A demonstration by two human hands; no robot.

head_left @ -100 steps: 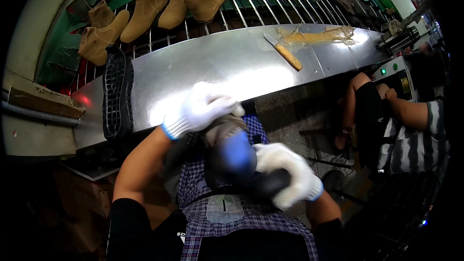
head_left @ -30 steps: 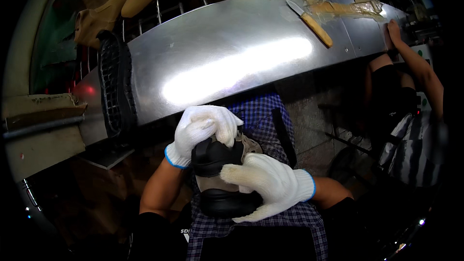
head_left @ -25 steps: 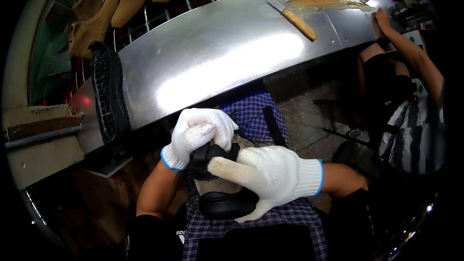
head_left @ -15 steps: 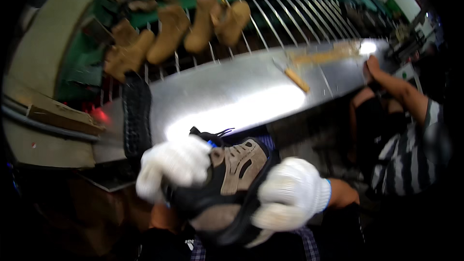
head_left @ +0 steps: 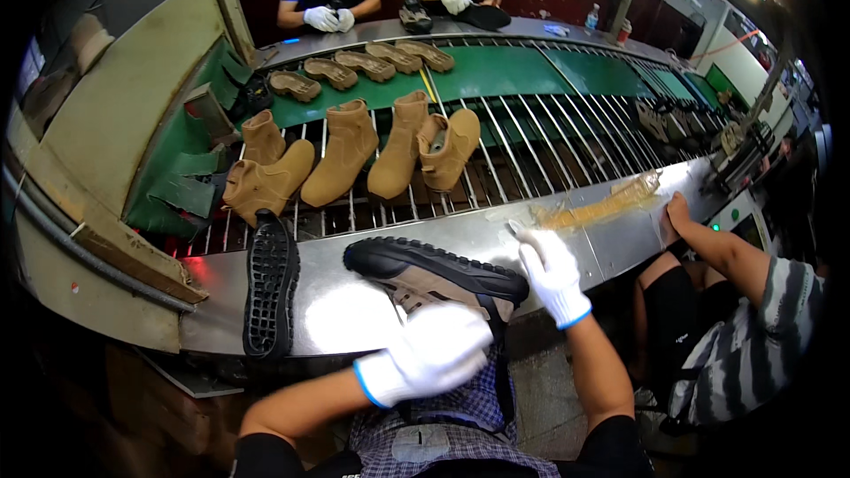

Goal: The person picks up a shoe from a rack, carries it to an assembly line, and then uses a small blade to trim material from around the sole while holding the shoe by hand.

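A black and taupe shoe [head_left: 429, 289] lies tipped on the metal bench, its black lugged sole turned up and away from me. My left hand [head_left: 438, 352], in a white knit glove, is smeared by motion just on the near side of the shoe; its fingers are hard to make out. Beyond the shoe's right end, my gloved right hand [head_left: 553, 276] is closed over the handle of a knife [head_left: 513, 226]. Only a bit of the blade shows past the fingers. A loose black outsole [head_left: 271, 288] lies left of the shoe, tread up.
Several tan boots [head_left: 341, 152] stand on the roller rack behind the bench, with tan soles [head_left: 363, 65] on the green belt. Brown tape [head_left: 606, 205] covers the bench at right. A person in stripes [head_left: 748, 327] sits at my right; two gloved co-workers [head_left: 332, 0] work opposite.
The shoe has gone from between my hands onto the bench, sole up. My right hand has moved forward onto the knife; my left has moved right. The view has tilted up.
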